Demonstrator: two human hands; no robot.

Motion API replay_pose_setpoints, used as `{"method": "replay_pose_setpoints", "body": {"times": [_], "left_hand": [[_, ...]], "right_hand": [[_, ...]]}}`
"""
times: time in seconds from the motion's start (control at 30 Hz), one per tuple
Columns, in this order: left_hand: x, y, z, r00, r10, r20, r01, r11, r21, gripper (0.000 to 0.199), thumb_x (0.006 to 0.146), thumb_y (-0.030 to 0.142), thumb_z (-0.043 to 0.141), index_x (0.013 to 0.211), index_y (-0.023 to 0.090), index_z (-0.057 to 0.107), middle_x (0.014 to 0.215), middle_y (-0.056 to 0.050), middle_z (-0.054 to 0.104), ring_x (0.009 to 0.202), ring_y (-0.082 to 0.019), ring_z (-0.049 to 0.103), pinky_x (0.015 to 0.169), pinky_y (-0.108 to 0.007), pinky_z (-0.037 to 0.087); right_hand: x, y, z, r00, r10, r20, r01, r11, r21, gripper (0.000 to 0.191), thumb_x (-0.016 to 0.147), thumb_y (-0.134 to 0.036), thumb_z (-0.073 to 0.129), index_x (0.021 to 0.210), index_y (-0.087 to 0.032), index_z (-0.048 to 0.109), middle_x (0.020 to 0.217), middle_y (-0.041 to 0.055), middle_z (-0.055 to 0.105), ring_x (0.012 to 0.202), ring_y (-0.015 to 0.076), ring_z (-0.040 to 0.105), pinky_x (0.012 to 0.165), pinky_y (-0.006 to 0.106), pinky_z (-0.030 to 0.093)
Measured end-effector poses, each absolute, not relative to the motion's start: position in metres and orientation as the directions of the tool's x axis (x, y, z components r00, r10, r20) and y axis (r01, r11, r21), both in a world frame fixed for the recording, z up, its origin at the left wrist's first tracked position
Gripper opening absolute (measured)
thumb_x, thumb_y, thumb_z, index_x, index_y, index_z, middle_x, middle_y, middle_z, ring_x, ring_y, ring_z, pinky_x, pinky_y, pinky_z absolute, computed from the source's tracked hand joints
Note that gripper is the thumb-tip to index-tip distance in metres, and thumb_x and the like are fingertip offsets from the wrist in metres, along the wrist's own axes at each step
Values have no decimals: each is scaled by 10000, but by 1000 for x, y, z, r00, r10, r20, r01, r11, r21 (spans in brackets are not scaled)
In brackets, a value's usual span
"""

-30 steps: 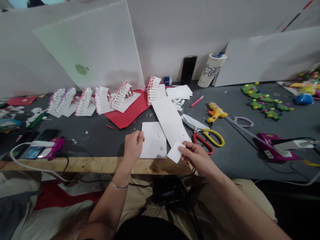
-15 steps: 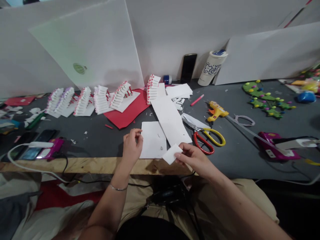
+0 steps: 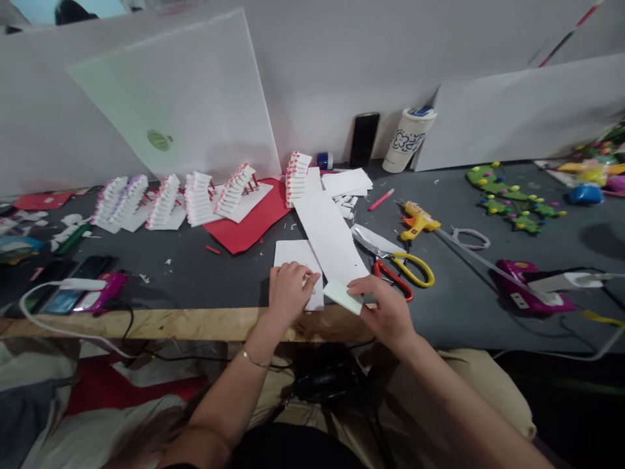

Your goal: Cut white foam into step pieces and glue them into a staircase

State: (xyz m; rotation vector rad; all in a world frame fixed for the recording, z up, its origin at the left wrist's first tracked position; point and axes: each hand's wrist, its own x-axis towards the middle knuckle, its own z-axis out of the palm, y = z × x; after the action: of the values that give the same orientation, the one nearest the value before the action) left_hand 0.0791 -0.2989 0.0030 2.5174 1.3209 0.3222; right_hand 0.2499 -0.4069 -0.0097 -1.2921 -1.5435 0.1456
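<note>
My left hand lies curled on a white paper sheet, its fingertips near the sheet's right edge; anything under them is hidden. My right hand pinches a small white rectangular piece of card or foam between thumb and fingers, just above the table's front edge. That piece sits near the lower end of a long white paper strip, which lies beside the sheet.
Red-and-yellow-handled scissors and a yellow glue gun lie right of the strip. Behind stands a row of white folded paper stair models on red card. The table's wooden front edge runs below, with cables near it.
My left hand has moved right and onto the white sheet. My right hand has drawn the small white piece closer to the sheet and the strip. The view has shifted slightly.
</note>
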Motion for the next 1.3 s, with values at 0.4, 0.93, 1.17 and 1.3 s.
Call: {"method": "replay_pose_setpoints", "body": {"times": [0.4,0.93,1.17,1.3], "left_hand": [[120,-291,-9,396,918,-9,895,-384,226,455,854,559,639,1066,159,596,1101,-120,625,1120,-298,556,961,-415,357],[126,-288,-2,297,948,-114,920,-252,299,295,893,439,573,1034,187,632,1191,-123,633,1211,-303,541,1032,-443,345],[139,-292,0,191,978,-78,953,-166,254,419,834,513,632,1057,160,603,1228,-174,609,1246,-331,517,1046,-467,334],[140,-294,1,141,989,-46,894,-107,435,272,838,343,643,1041,176,573,1256,-158,592,1277,-306,487,1061,-460,321]], "right_hand": [[258,-420,0,-130,368,921,772,620,-139,183,901,-89,540,975,-215,650,888,80,737,815,192,658,666,338,567],[263,-429,23,-39,216,976,713,690,-124,159,878,-66,576,894,-223,597,737,11,614,617,123,554,538,251,491],[267,-413,8,37,228,973,777,606,-172,258,815,-8,517,850,-239,626,726,13,644,627,130,590,558,241,479],[269,-406,-3,65,311,948,787,569,-241,288,806,3,491,852,-239,639,778,33,675,705,156,632,634,281,524]]}}
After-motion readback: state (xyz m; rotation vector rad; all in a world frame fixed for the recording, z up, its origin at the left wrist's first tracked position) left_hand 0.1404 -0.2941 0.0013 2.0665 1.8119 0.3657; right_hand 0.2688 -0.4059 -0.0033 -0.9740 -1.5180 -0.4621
